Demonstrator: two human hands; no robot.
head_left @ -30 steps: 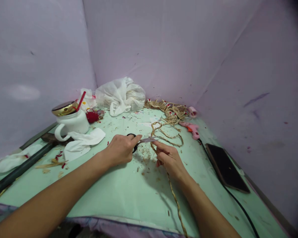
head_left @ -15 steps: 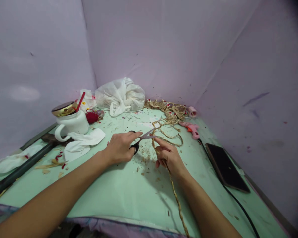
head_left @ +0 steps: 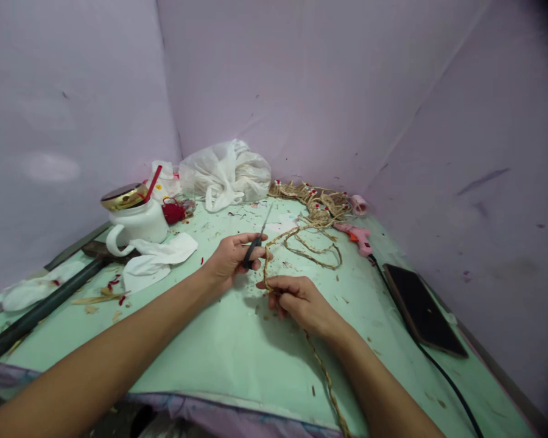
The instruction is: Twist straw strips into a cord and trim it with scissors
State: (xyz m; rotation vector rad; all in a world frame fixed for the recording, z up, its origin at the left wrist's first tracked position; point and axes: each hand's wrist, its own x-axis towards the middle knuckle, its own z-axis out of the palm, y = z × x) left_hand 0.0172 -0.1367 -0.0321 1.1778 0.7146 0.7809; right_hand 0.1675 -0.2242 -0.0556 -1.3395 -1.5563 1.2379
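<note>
Black-handled scissors are in my left hand, their blades together and pointing up and away. My right hand is closed on a braided straw cord, pinching it between thumb and fingers. From that pinch the cord rises past the fingertips of my left hand and runs on into a loose loop on the table. Its other end trails down over the near edge. Whether my left fingertips touch the cord I cannot tell.
At the back lie a plastic bag and a heap of woven cord pieces. A pink glue gun and a phone are on the right. On the left stand a white mug and a hammer.
The scissor blades were spread by the cord and are now together, turned upward. My right hand has moved slightly left and nearer me, drawing the cord along.
</note>
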